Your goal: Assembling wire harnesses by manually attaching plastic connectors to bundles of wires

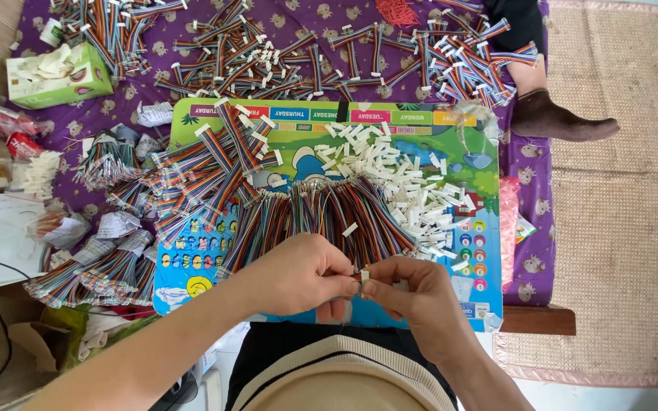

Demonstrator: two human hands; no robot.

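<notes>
Both hands meet over the near edge of the colourful board [420,129]. The left hand [298,275] pinches a multicoloured wire end, the right hand [413,297] grips a small white connector [364,275] at its fingertips — alignment of wires to housing looks decisive, so a short, steady grip is advisable. Loose wires [321,213] fan out just ahead; the white connector pile [413,186] lies right, finished bundles [215,156] left, a tissue box [55,76] beyond. Nothing obstructs the hands.

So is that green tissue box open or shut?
Open: the tissue box has white tissue sticking out of its top.
</notes>
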